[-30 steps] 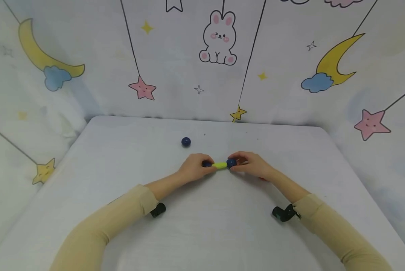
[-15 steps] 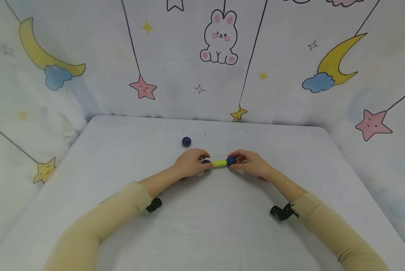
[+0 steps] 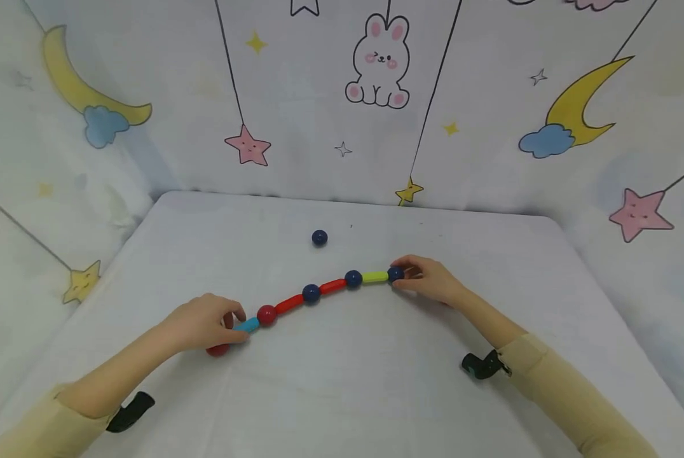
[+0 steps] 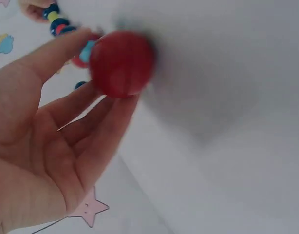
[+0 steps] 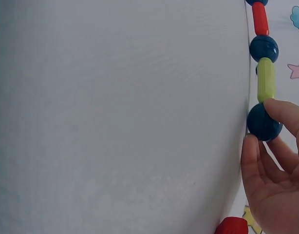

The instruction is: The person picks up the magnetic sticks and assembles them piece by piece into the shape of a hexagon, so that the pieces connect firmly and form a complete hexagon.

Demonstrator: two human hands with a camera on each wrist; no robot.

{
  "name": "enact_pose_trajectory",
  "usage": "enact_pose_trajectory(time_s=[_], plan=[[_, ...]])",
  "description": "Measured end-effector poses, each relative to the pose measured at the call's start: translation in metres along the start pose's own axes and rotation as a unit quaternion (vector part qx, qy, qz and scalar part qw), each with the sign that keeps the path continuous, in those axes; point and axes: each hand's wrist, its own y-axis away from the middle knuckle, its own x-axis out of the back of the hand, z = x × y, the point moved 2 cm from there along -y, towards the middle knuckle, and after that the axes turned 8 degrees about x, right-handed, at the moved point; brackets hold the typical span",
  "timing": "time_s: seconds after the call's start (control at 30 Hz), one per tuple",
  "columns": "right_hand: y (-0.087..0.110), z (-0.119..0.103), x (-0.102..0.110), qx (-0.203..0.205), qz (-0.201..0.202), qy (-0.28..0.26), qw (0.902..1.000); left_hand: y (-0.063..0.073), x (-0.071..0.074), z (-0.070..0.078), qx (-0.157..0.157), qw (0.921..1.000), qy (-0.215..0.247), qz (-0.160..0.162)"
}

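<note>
A chain of balls and rods lies in a curve across the white table. My left hand (image 3: 205,321) holds its near-left end, thumb and fingers around the light blue rod (image 3: 247,325); the red end ball (image 4: 122,63) sits beside the fingers, partly hidden in the head view. Going right come a red ball (image 3: 267,315), a red rod (image 3: 290,304), a dark blue ball (image 3: 311,293), another red rod (image 3: 333,286), a second dark blue ball (image 3: 353,278) and a yellow-green rod (image 3: 375,277). My right hand (image 3: 430,280) pinches the dark blue end ball (image 5: 263,122).
A loose dark blue ball (image 3: 320,238) lies behind the chain. In the right wrist view, a red piece (image 5: 232,226) lies near the right hand. Dark wrist cameras (image 3: 131,411) hang below both forearms. A printed cloth wall (image 3: 296,95) rises behind the table.
My left hand has left the dark blue ball beside the yellow-green rod and moved left and nearer to the chain's other end, uncovering its middle. The right hand stays on its ball.
</note>
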Motion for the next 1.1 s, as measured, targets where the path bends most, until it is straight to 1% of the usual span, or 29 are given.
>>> enact_pose_trajectory(time_s=[0.03, 0.1, 0.17, 0.23, 0.3, 0.43, 0.53, 0.63, 0.73, 0.8, 0.97, 1.1], plan=[[0.0, 0.0, -0.001, -0.001, 0.0, 0.002, 1.0, 0.004, -0.002, -0.003, -0.001, 0.9999, 0.014, 0.002], [0.001, -0.001, -0.002, -0.001, 0.002, 0.003, 1.0, 0.006, -0.008, -0.008, -0.001, 0.999, 0.043, 0.013], [0.003, -0.003, -0.002, -0.004, 0.004, 0.0, 1.0, 0.005, -0.012, -0.009, -0.008, 0.9974, 0.068, 0.026], [0.004, -0.004, -0.003, -0.002, 0.004, -0.001, 1.0, 0.003, -0.017, -0.009, -0.004, 0.9955, 0.088, 0.035], [0.005, -0.005, -0.005, -0.003, 0.004, -0.002, 1.0, 0.001, -0.022, -0.008, 0.004, 0.9929, 0.113, 0.036], [0.007, -0.008, -0.006, -0.003, 0.01, -0.003, 0.9999, -0.002, -0.03, -0.004, 0.038, 0.986, 0.157, 0.041], [0.008, -0.008, -0.008, -0.01, 0.016, -0.002, 0.9998, -0.003, -0.034, -0.001, 0.058, 0.9811, 0.178, 0.048], [0.01, -0.008, -0.009, -0.01, 0.02, -0.002, 0.9997, -0.006, -0.038, 0.001, 0.068, 0.9772, 0.195, 0.051], [0.012, -0.008, -0.01, -0.005, 0.022, -0.002, 0.9997, -0.008, -0.04, 0.003, 0.077, 0.9715, 0.22, 0.046], [0.013, -0.008, -0.01, -0.001, 0.024, -0.001, 0.9997, -0.01, -0.042, 0.006, 0.084, 0.9654, 0.244, 0.039], [0.014, -0.011, -0.013, 0.005, 0.021, -0.002, 0.9998, -0.011, -0.047, 0.012, 0.106, 0.9452, 0.309, 0.018], [0.015, -0.013, -0.014, 0.0, 0.024, -0.006, 0.9997, -0.011, -0.051, 0.015, 0.12, 0.9308, 0.345, 0.006]])
